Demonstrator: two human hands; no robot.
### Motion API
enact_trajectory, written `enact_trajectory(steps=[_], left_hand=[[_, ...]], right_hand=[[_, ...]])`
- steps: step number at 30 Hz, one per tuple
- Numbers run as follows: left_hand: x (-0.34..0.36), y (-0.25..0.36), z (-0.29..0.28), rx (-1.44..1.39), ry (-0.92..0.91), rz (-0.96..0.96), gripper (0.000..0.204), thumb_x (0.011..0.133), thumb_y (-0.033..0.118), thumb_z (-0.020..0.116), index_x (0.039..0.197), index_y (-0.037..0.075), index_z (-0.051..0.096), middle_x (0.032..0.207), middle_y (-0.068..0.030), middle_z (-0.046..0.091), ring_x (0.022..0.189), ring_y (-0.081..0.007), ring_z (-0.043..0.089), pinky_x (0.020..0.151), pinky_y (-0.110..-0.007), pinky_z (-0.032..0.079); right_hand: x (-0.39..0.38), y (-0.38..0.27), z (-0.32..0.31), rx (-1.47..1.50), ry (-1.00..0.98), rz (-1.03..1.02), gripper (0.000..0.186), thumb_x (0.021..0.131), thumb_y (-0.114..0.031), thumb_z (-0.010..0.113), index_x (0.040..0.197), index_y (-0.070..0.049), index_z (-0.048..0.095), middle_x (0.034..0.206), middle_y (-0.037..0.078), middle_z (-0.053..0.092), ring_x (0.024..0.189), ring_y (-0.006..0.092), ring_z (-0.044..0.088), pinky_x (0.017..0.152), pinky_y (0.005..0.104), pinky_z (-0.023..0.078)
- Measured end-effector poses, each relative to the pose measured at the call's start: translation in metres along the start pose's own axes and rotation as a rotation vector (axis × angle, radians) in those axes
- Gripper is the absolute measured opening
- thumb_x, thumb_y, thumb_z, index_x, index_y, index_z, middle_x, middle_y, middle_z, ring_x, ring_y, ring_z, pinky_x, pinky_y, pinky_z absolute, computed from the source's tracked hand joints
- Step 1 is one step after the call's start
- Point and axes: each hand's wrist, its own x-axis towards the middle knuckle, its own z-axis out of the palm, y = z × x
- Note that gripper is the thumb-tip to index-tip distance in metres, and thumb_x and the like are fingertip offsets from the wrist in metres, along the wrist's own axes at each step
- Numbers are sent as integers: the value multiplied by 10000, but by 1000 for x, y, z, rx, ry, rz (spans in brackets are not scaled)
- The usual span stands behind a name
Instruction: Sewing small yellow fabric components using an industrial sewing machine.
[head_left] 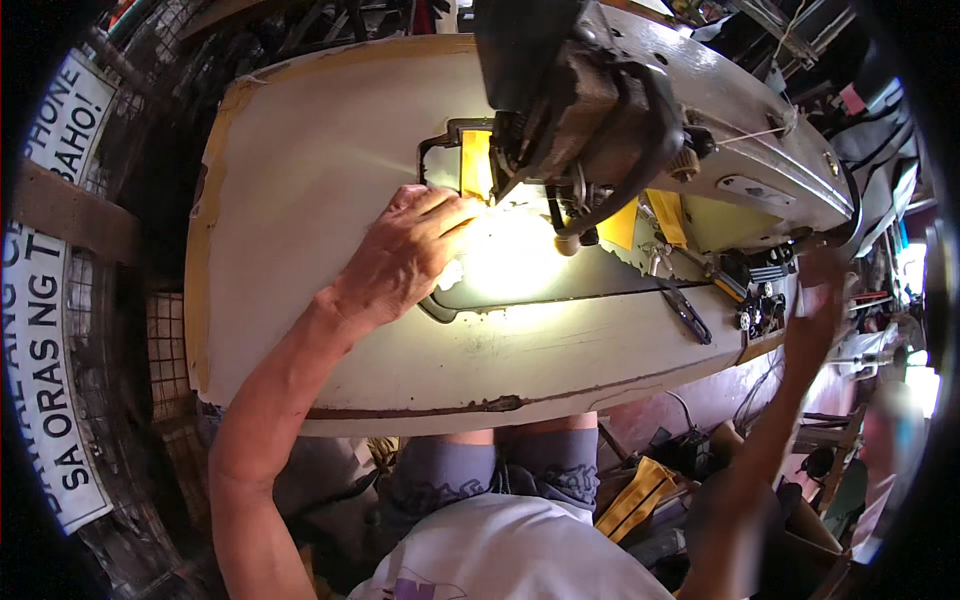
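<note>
A dark sewing machine (590, 110) stands over a white worktable (280, 180), its lamp lighting the bed brightly. A yellow strip (475, 160) lies at the left of the needle area. My left hand (400, 245) has its fingers bent together on the lower end of this strip, pinning it. My right hand (822, 285) is raised at the machine's right end by the dark handwheel (845, 220); its fingers are blurred and partly hidden, so I cannot tell what they hold. More yellow pieces (620, 225) lie right of the presser area.
Black scissors or snips (685, 312), small metal parts and dark tools (760, 290) rest at the table's right. Yellow strips (635, 495) lie among clutter below, beside my lap. A wire grille (168, 355) and signboards flank the left. The table's worn front edge (500, 402) runs above my legs.
</note>
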Motion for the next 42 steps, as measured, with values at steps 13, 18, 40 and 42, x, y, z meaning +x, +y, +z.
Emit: enact_trajectory(steps=[13, 18, 40, 42], left_hand=[[-3, 0, -4, -48, 2, -4, 290, 791, 60, 700, 1081, 37, 699, 1153, -78, 665, 1106, -267, 626, 983, -413, 478], [-1, 1, -7, -1, -20, 19, 296, 802, 50, 678, 1097, 50, 703, 1141, -70, 669, 1105, -257, 628, 984, -405, 482], [-2, 1, -10, -13, -11, -69, 291, 807, 50, 698, 1097, 53, 707, 1133, -56, 676, 1085, -238, 634, 964, -401, 491], [1, 0, -13, 4, -43, -3, 269, 826, 63, 686, 1093, 50, 707, 1140, -53, 672, 1081, -233, 634, 958, -395, 487]], right_hand=[[-41, -200, 10, 653, -485, 170, 343, 950, 67, 529, 1261, -33, 631, 1015, 182, 623, 904, 351, 644, 820, 435, 530], [-10, -256, 44, 786, -515, -20, 220, 949, -63, 611, 1166, -28, 621, 1054, 198, 600, 918, 379, 634, 768, 457, 530], [-19, -250, 40, 621, -420, 10, 283, 937, -179, 717, 1182, -44, 675, 1110, 120, 579, 812, 294, 681, 645, 426, 604], [-34, -220, 26, 462, -504, 15, 423, 880, -147, 767, 1285, -83, 666, 1140, 109, 580, 1018, 296, 634, 865, 417, 549]])
